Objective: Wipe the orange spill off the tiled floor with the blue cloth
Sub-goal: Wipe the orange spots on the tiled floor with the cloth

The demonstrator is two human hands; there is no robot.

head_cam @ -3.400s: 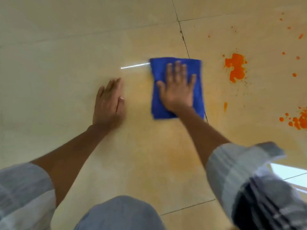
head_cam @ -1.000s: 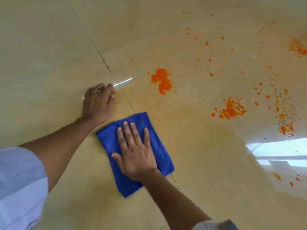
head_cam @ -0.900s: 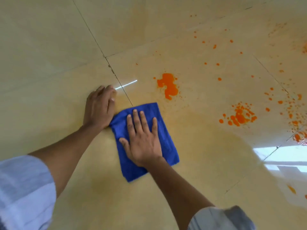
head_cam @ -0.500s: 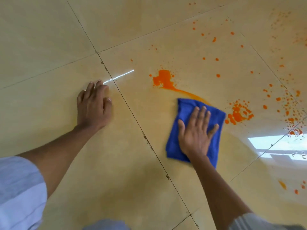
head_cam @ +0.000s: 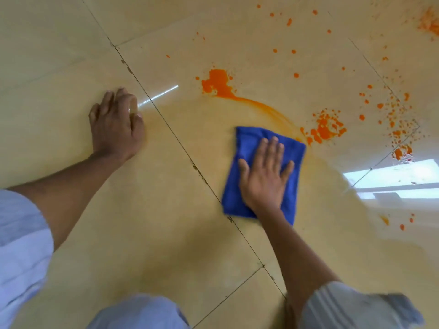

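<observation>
**Head view: cloth pressing toward the orange trail**

Head camera is showing the right hand [head_cam: 262, 176] lying flat, fingers spread, pinning the folded blue terry cloth [head_cam: 249, 150] to the glossy beige tiled floor [head_cam: 166, 233], likely for even pressure. No clenching, just a pressing palm. The orange spill [head_cam: 217, 84] is sitting just beyond the cloth's far edge, its smeared trail nearly touching it. The left hand [head_cam: 116, 129], loosely curled and empty, is bracing by the grout line [head_cam: 180, 146], probably bearing weight.

Blue cloth [head_cam: 247, 148], orange spill [head_cam: 217, 83], beige tiled floor [head_cam: 142, 210], seemingly striped sleeve [head_cam: 351, 307].
</observation>
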